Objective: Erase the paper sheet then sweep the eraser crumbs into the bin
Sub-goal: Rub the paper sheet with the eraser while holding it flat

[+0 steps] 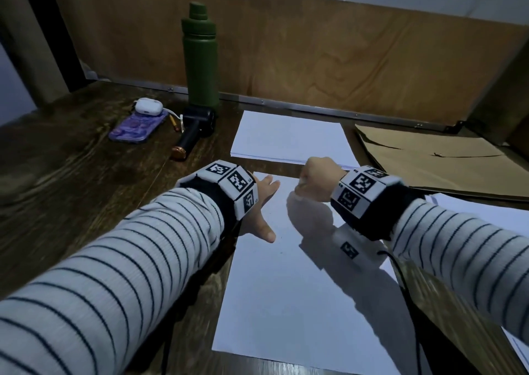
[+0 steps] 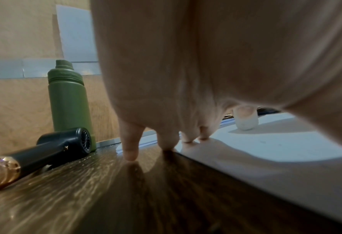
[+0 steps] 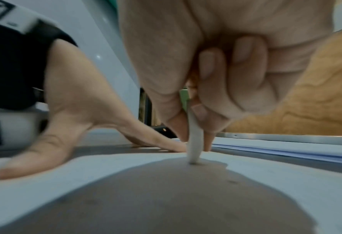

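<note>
A white paper sheet [image 1: 286,303] lies on the dark wooden table in front of me. My left hand [image 1: 262,203] rests flat on its upper left corner, fingers spread, some fingertips [image 2: 131,154] on the wood and others on the paper [image 2: 286,142]. My right hand [image 1: 316,181] pinches a white eraser [image 3: 195,142] between thumb and fingers, its tip pressed on the sheet [image 3: 286,182] near the top edge. The eraser [image 2: 246,123] also shows past the left palm. A few dark crumbs [image 3: 233,182] lie near the eraser. No bin is visible.
A stack of white paper [image 1: 289,137] lies behind the sheet, a brown envelope [image 1: 435,157] to the right. At the back left stand a green bottle [image 1: 200,57], a black handheld fan [image 1: 194,130], a purple phone [image 1: 137,127] with a white earbud case [image 1: 148,106].
</note>
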The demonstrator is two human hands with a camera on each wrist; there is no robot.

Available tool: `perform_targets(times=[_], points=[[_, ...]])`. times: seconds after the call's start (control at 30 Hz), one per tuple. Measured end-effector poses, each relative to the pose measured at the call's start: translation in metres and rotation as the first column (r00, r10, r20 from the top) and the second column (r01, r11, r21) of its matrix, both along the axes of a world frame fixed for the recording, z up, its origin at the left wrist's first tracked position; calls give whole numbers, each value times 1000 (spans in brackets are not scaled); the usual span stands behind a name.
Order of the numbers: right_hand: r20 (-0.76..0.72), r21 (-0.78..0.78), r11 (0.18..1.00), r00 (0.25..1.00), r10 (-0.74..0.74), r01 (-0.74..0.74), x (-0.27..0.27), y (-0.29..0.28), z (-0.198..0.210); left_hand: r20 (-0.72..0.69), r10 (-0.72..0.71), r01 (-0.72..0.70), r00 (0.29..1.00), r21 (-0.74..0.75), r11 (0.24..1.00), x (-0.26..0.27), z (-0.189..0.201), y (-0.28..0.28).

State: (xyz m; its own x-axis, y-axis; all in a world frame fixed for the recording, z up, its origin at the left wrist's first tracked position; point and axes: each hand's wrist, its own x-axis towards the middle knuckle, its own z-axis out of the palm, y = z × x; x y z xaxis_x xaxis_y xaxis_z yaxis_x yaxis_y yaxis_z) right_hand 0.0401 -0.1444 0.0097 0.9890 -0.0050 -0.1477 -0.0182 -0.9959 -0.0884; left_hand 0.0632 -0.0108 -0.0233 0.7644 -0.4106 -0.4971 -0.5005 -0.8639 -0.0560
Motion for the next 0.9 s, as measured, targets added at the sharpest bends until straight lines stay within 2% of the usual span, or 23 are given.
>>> perform_targets(times=[0.17, 0.27, 0.4, 0.5, 0.6, 0.7, 0.8, 0.9], points=[[-61, 128, 973, 978, 201, -192, -21, 26, -11, 75, 64, -60, 995, -63, 996, -9, 11, -6], [-92, 123, 987, 989, 112, -100, -13, 14, -9, 45, 15, -13, 999, -48, 999, -12, 12, -6], [-4, 37, 998, 999, -54, 54, 2, -6, 1, -21, 10, -10, 1000, -19, 1000, 0, 1, 0], [-42, 56, 998, 998, 38, -36, -6, 9, -3, 5, -9, 9, 1000, -40, 999, -5, 3, -2], [-80, 150, 981, 988, 132, -119, -16, 18, -9, 61, -1, 4, 998, -62, 998, -11, 8, -5], [-114, 138, 989, 991, 72, -57, -9, 2, -5, 18, -16, 17, 1000, -24, 1000, -9, 8, -4], [-60, 110, 993, 997, -45, 51, -3, -4, 1, -14, 14, -14, 1000, -20, 1000, -1, 2, -1], [-35, 102, 995, 999, 27, -23, -12, 12, -4, 24, -5, 6, 1000, -43, 999, -8, 0, -1]])
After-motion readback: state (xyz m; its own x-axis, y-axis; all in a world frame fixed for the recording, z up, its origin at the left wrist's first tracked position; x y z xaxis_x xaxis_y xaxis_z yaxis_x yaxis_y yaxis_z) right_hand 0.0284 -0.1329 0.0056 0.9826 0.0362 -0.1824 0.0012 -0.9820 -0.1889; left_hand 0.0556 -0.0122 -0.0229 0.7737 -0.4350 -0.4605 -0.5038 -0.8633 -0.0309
